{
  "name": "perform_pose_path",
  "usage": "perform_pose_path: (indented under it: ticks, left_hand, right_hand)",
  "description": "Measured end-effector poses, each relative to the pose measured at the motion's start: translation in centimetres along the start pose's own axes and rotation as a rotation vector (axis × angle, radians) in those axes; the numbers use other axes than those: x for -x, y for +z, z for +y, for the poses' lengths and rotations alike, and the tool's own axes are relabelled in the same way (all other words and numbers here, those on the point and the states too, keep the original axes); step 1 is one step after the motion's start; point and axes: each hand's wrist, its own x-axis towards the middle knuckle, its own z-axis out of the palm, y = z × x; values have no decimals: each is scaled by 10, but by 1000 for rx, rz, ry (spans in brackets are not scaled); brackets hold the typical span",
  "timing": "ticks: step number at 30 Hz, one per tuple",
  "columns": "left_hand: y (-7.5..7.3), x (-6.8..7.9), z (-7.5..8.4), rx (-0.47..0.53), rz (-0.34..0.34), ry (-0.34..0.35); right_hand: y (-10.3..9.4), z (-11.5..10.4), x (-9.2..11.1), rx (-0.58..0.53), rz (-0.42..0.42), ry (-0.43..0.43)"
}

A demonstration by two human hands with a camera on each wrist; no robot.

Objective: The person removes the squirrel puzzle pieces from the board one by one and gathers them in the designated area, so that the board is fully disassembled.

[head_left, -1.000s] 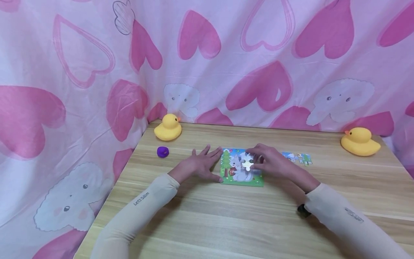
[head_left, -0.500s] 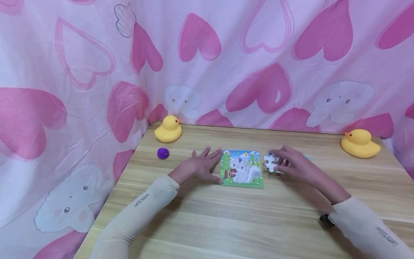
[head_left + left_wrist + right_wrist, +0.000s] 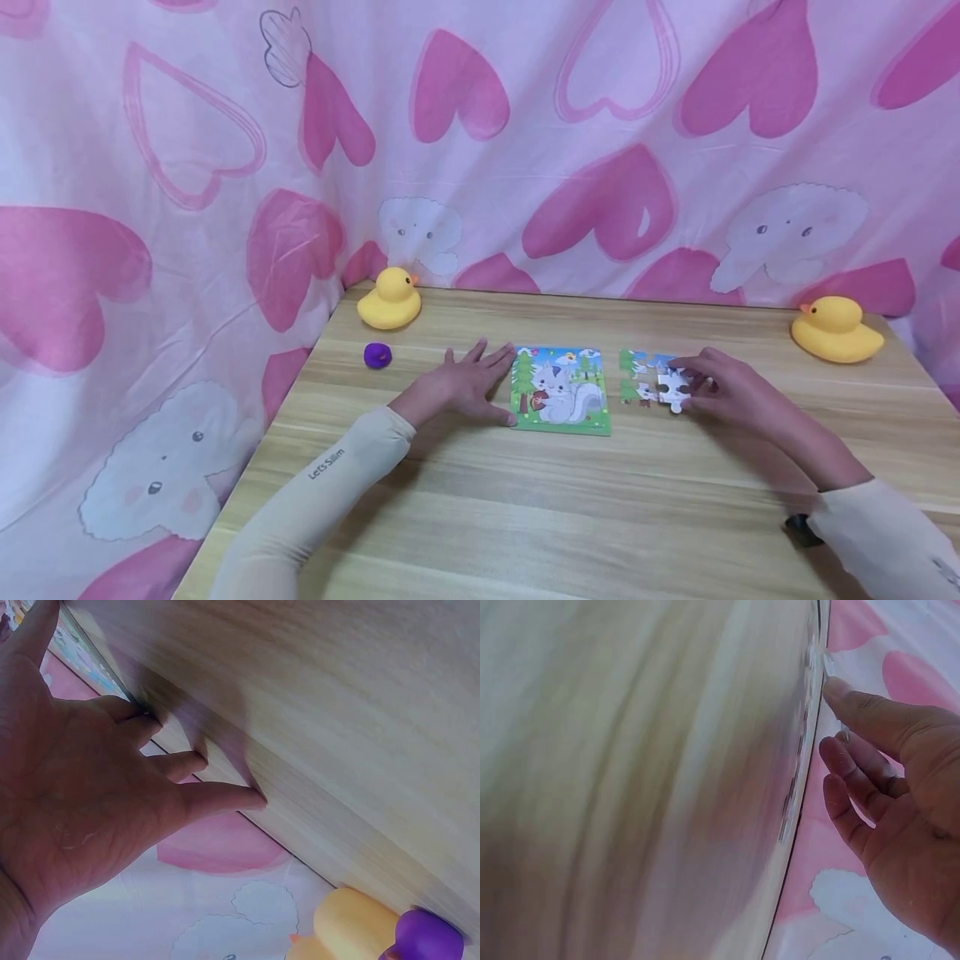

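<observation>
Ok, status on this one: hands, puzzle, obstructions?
Left hand: spread at edge of squirrel picture. Right hand: pinches a puzzle piece by other pieces. Yellow ducks: off to the sides, not in the way.

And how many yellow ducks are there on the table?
2. One yellow duck sits at the far left of the table, behind the small purple object; the other yellow duck, at the far right. The near edge is out of view; others may be hidden.

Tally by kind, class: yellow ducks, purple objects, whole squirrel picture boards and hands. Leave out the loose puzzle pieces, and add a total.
Yellow ducks: 2
Purple object: 1
Squirrel picture board: 1
Hands (left hand, right hand): 2
Total: 6
</observation>
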Motion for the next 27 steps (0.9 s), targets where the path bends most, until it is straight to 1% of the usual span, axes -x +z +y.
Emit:
perform_pose_path:
  ticks: [5,10,15,20,24,27]
  left_hand:
    - [-1,1,0,3,-2,-2]
    - [-1,1,1,12,2,5]
    - [0,0,0,8,9,10]
    - [0,-1,0,2,11,11]
    - [0,0,0,5,8,9]
    - [-1,1,1,4,6,5]
  right_hand:
    - [1,6,4,10,-31,-6]
    - [4,12,6,9,-42,-24]
    - [4,12,6,14,-67,0]
    - [0,10,5,29,-93,33]
    - [-1,5,3,33,-82,52]
    - [1,-5,0,23,-68,44]
